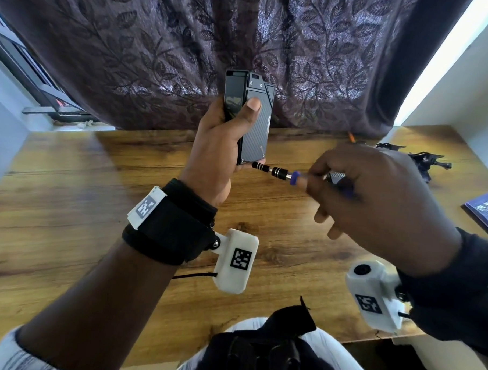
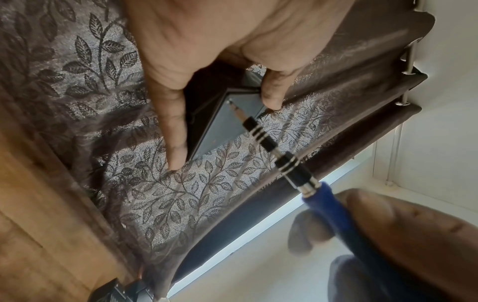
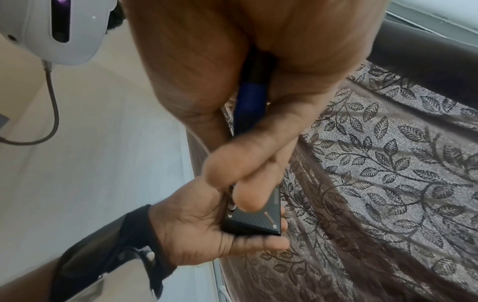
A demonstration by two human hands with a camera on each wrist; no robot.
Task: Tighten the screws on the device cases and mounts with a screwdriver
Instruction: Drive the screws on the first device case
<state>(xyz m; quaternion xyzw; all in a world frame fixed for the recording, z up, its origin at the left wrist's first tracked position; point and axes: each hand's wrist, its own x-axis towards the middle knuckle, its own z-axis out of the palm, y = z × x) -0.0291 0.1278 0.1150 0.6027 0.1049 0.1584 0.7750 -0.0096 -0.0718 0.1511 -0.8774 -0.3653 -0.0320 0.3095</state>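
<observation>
While the left hand (image 1: 214, 144) grips the carbon-textured device case (image 1: 255, 123) upright above the counter (image 1: 97, 184), right-hand fingers (image 1: 321, 171) pinch the blue-handled screwdriver (image 1: 277, 172), its tip seated at a lower-corner screw (image 2: 229, 101). Next probably comes steady axial pressure with clockwise twisting.

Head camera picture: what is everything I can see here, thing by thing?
Device case: one, black with a woven-pattern face, held upright above the table.
Screwdriver: one, blue handle, black and silver shaft, tip at the case's lower corner.
Table: one, brown wood grain, under both hands.
Curtain: one, dark purple with a leaf pattern, behind the table.
Mounts: black parts, count unclear, far right on the table.
Booklet: one, dark blue, right edge of the table.
Wrist cameras: two, white with black square markers.
Left hand: grips the case.
Right hand: pinches the screwdriver handle.
</observation>
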